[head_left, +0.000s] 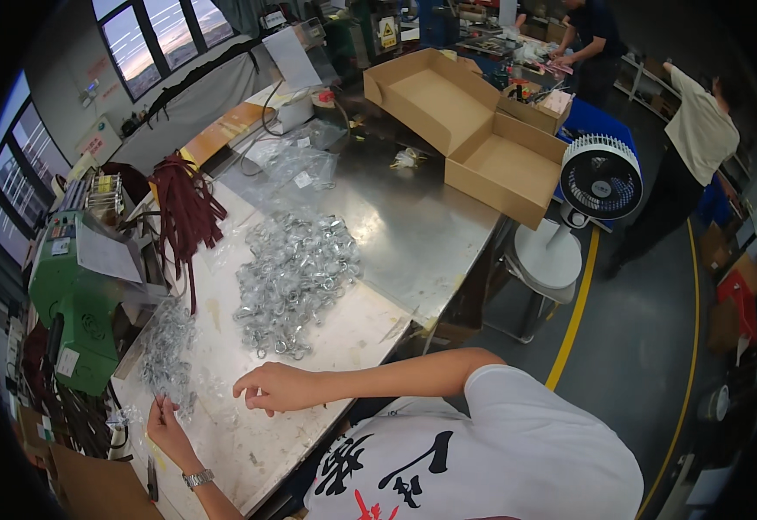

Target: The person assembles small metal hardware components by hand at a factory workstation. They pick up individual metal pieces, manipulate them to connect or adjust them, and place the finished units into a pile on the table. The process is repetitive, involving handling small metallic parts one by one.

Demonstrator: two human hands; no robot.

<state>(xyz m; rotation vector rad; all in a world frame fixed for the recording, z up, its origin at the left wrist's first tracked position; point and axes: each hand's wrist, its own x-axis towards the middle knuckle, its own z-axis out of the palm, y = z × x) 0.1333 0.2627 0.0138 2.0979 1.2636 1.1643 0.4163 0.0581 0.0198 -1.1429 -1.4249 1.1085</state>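
Observation:
My left hand point(165, 426), with a metal watch on its wrist, is at the near end of a small pile of shiny metal parts point(168, 351). Its thumb and fingertips are pinched together; whatever is between them is too small to make out. Over the pale tabletop, my right hand point(280, 387) hangs with loosely bent fingers apart and nothing visible in them. Just beyond it lies a larger heap of silvery ring-shaped metal pieces point(296, 277), some apparently in clear plastic.
A green machine point(75, 299) stands at the left edge. Dark red straps point(179, 204) and clear plastic bags point(296, 165) lie farther back. An open cardboard box point(504, 160) rests at the far right corner, beside a fan point(602, 184). Two people stand beyond.

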